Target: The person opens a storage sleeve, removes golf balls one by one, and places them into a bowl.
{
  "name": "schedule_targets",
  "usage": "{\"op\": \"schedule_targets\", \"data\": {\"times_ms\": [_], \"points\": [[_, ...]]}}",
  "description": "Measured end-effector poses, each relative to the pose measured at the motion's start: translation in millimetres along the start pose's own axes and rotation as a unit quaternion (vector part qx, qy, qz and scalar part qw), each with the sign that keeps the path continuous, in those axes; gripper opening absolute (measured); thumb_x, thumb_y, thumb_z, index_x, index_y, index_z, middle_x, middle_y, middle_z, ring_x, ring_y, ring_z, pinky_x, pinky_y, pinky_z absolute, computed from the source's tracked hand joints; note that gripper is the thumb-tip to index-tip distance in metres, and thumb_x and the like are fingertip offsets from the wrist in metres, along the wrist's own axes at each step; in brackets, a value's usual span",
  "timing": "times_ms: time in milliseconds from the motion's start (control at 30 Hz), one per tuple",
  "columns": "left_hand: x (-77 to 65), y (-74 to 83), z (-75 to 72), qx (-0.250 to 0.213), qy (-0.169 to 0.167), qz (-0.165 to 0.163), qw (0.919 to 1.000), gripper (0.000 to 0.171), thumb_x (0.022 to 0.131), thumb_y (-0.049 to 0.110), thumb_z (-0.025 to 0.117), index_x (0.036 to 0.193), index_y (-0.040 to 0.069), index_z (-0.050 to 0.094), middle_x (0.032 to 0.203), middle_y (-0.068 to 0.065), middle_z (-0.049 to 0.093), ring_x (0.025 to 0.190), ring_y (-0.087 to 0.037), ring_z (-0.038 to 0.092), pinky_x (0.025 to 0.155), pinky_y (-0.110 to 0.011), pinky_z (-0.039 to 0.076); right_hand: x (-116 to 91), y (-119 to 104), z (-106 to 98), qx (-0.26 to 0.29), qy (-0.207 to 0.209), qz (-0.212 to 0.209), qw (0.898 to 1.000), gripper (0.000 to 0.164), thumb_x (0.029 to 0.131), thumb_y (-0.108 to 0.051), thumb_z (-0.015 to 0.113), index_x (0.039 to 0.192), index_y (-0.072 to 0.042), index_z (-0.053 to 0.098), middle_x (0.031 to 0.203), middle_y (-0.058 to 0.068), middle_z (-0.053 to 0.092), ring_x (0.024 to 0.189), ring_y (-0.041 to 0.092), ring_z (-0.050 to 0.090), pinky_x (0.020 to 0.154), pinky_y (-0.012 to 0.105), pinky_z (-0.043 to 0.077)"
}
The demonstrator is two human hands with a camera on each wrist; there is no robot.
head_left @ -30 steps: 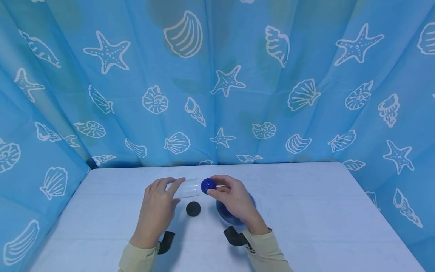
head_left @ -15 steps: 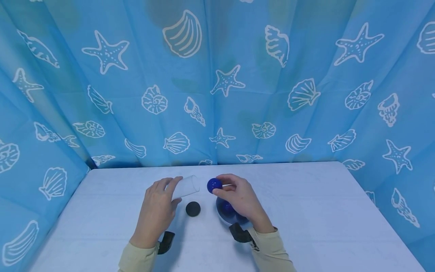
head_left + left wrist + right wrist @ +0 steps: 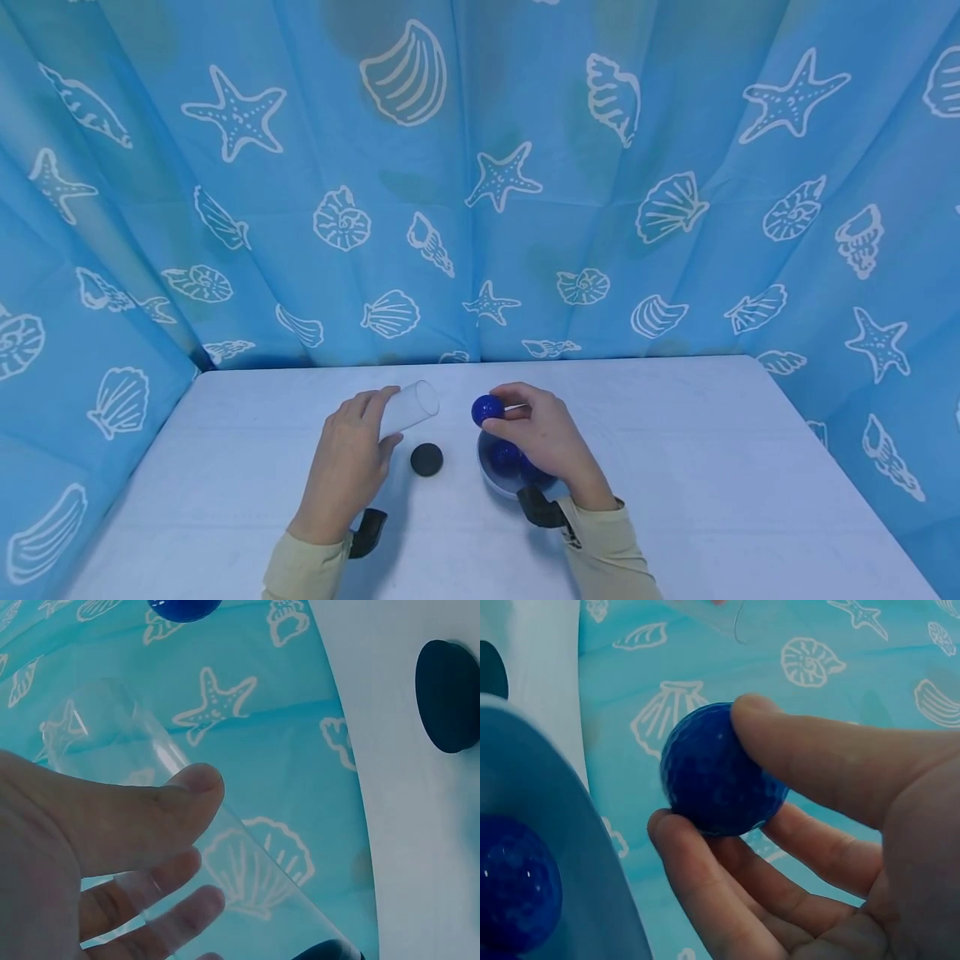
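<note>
My left hand (image 3: pixel 348 458) grips a clear, see-through tube (image 3: pixel 416 406), tilted with its open end up and to the right. In the left wrist view the thumb lies along the tube (image 3: pixel 161 746), and a dark piece shows at its lower end. My right hand (image 3: pixel 546 437) pinches a dimpled blue golf ball (image 3: pixel 720 771) between thumb and fingers. The ball (image 3: pixel 487 409) is a short way right of the tube's mouth, above a bowl (image 3: pixel 488 476). Inside the bowl lie blue balls (image 3: pixel 505 457), partly hidden by the right hand.
A round black lid (image 3: pixel 427 460) lies on the white tabletop (image 3: pixel 712 475) between the hands, left of the bowl. Behind the table hangs a blue curtain (image 3: pixel 540 242) with shell and starfish prints. Black camera mounts (image 3: pixel 367 534) stick out at both wrists.
My right hand has drawn the golf ball rightward, away from the tube's mouth. The left hand has tipped the tube's open end upward. More of the bowl shows now.
</note>
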State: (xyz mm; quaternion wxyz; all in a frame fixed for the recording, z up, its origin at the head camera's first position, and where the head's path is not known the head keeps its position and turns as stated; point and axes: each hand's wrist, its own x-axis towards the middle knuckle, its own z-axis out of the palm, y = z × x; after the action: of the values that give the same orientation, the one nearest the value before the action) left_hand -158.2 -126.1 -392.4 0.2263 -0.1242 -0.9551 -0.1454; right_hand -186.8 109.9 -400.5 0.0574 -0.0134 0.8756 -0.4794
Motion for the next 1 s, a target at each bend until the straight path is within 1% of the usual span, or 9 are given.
{"op": "schedule_targets", "data": {"times_ms": [167,333,467,600,733,1000], "points": [[0.0,0.0,2.4,-0.009,-0.001,-0.008,0.9999,0.064,0.069,0.009,0.082,0.125,0.006,0.051,0.114,-0.016,0.059,0.101,-0.031,0.058,0.088,-0.049,0.047,1.2,2.5,-1.4,-0.017,-0.001,0.009,1.000,0.044,0.080,-0.035,0.072,0.120,-0.029,0.057,0.119,-0.002,0.058,0.105,0.019,0.058,0.084,0.051,0.050],[-1.0,0.0,3.8,-0.022,-0.006,-0.018,0.9996,0.064,0.072,0.011,0.080,0.126,0.005,0.048,0.117,-0.015,0.058,0.105,-0.030,0.057,0.091,-0.047,0.046,1.8,4.1,-2.7,-0.029,0.001,0.014,0.999,0.043,0.080,-0.032,0.072,0.120,-0.026,0.057,0.118,-0.001,0.059,0.103,0.019,0.058,0.082,0.048,0.051],[-1.0,0.7,4.8,-0.029,-0.010,-0.036,0.9989,0.063,0.073,0.013,0.079,0.126,0.003,0.047,0.117,-0.016,0.058,0.105,-0.029,0.058,0.091,-0.046,0.047,2.6,4.8,-3.5,-0.055,0.008,0.014,0.998,0.043,0.081,-0.031,0.072,0.120,-0.023,0.057,0.117,0.002,0.059,0.102,0.020,0.059,0.081,0.047,0.052],[-1.0,0.4,5.9,-0.037,-0.009,-0.046,0.9982,0.063,0.074,0.014,0.079,0.126,0.001,0.045,0.116,-0.017,0.058,0.103,-0.029,0.059,0.089,-0.045,0.048,2.9,6.5,-5.9,-0.084,0.016,0.002,0.996,0.043,0.081,-0.029,0.072,0.121,-0.019,0.057,0.116,0.004,0.060,0.101,0.021,0.060,0.081,0.047,0.052],[-0.7,-0.4,8.0,-0.045,-0.015,-0.060,0.9971,0.064,0.074,0.015,0.079,0.126,0.002,0.044,0.118,-0.017,0.057,0.104,-0.028,0.059,0.089,-0.043,0.048,2.0,7.4,-8.2,-0.098,0.019,-0.007,0.995,0.042,0.082,-0.027,0.072,0.119,-0.016,0.058,0.116,0.005,0.061,0.100,0.021,0.060,0.081,0.047,0.052],[-0.5,-1.7,12.3,-0.068,-0.027,-0.091,0.9932,0.063,0.074,0.014,0.078,0.125,0.000,0.043,0.118,-0.019,0.059,0.105,-0.030,0.060,0.088,-0.044,0.048,0.2,8.5,-8.2,-0.120,0.012,0.006,0.993,0.041,0.081,-0.026,0.072,0.118,-0.015,0.059,0.108,0.006,0.063,0.096,0.020,0.059,0.081,0.046,0.052]]}}
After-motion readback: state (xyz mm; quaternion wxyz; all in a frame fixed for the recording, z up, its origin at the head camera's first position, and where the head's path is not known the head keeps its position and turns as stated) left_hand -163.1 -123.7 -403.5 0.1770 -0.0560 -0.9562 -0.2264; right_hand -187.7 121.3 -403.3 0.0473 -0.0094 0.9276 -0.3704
